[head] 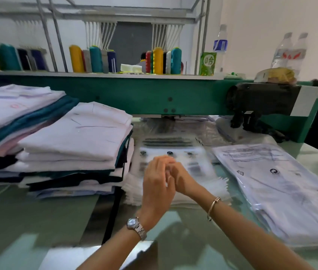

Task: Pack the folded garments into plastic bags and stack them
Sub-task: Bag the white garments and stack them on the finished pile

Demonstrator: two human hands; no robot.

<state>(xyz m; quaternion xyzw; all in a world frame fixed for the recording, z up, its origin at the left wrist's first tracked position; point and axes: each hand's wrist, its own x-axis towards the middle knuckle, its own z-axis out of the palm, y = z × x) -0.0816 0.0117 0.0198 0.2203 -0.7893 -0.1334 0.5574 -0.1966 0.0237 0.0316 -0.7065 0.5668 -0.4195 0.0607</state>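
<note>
Faced a green-glass tabletop [37,221] set against an embroidery machine's green beam [134,92], with thread cones [95,59] ranged on the shelf at 12 o'clock. Held the left grip [158,184] and right grip [183,178] pressed together at the centre, just above the bags [173,147], fingers pointing toward 12. Could not tell, through the blur, whether either grip pinched a bag or held nothing; saw no garment in either. Judged the step to be taking up the top bag and working its mouth open, before any loading. Reckoned the next move would call for parting the two thin layers cleanly, then reaching toward 9 o'clock to lift the top piece off the near stack [76,137] without spoiling its fold, and sliding it in flat.

Counted two stacks of folded garments: the near stack at 9 o'clock and the far stack [14,114] at 10, behind it. Counted one pile of empty bags at the centre and one packed stack [275,184] at 3 o'clock, just beside the bags; could not count the pieces within any. Counted three bottles [288,49] and one green carton [207,63] toward 1 o'clock. Made out three clusters of cones, too blurred to number singly.
</note>
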